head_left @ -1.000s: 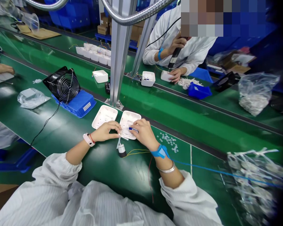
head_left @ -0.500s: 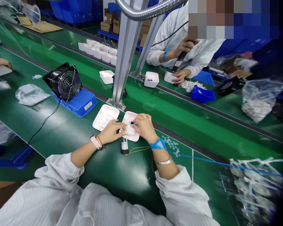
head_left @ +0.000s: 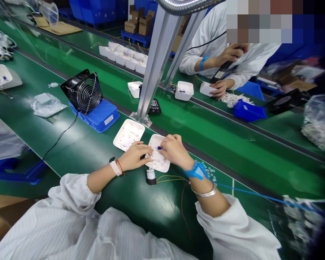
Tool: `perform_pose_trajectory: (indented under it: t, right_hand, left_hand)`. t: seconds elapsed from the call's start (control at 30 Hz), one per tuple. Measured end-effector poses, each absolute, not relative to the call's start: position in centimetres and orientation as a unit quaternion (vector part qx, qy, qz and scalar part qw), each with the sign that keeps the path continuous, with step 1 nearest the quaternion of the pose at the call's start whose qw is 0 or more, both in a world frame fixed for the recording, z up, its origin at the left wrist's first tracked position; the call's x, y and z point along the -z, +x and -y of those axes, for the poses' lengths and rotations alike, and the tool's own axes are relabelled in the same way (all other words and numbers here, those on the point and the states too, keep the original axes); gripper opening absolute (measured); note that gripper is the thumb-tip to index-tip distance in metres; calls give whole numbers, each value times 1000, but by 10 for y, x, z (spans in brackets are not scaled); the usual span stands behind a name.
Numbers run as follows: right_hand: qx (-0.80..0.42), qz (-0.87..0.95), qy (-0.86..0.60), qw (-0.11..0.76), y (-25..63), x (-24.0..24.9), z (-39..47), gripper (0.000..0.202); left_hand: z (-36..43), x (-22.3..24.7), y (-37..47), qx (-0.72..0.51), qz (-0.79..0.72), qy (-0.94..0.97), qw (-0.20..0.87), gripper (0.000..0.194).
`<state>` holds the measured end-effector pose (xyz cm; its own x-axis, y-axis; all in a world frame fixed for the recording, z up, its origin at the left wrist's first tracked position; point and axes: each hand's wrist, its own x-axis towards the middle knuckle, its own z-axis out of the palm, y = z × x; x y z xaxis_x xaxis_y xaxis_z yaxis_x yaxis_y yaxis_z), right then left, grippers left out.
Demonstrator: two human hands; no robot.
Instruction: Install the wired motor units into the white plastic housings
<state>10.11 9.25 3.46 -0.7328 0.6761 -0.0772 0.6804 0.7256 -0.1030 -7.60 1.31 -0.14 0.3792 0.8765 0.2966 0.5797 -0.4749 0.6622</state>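
Note:
A white square housing (head_left: 160,164) lies open side up on the green table, under both hands. My left hand (head_left: 135,156) grips its left edge between thumb and fingers. Inside it, a small blue part (head_left: 159,148) sits at the fingertips of my right hand (head_left: 176,151), whose fingers are pinched on it. A second white housing (head_left: 128,133) lies just behind my left hand. Below the first housing a small white and black cylinder (head_left: 151,177) rests on the table, with yellow wires running right, under my right wrist.
A metal post (head_left: 155,68) rises behind the housings. To the left, a black fan (head_left: 83,92) stands on a blue box (head_left: 105,119) near a plastic bag (head_left: 47,104). Small clear rings (head_left: 209,171) lie right of my wrist. Across the belt, a person handles a white housing (head_left: 206,89).
The whole view has shifted, so most things appear farther right. Both hands remain at the same housing, with the right fingers still at the blue part.

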Motion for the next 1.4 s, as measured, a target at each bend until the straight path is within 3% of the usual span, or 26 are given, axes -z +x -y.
perform_pose_trajectory:
  t: [0.17, 0.37, 0.6, 0.97, 1.4]
  right_hand:
    - [68, -938, 341, 7, 112, -31, -91, 14]
    - [80, -949, 267, -144, 136, -19, -81, 20]
    - [35, -944, 226, -237, 148, 4, -71, 29]
    - [-48, -940, 227, -252, 135, 11, -70, 30]
    - [-53, -929, 260, -257, 130, 15, -71, 30]
  left_hand:
    - [-10, 2, -77, -311, -452, 801, 240, 10]
    - [-11, 0, -79, -305, -444, 805, 247, 12]
    - [-8, -7, -77, -290, -447, 807, 255, 13]
    - [-9, -7, -77, -266, -462, 804, 264, 11]
    - [-11, 1, -76, -295, -437, 821, 218, 9]
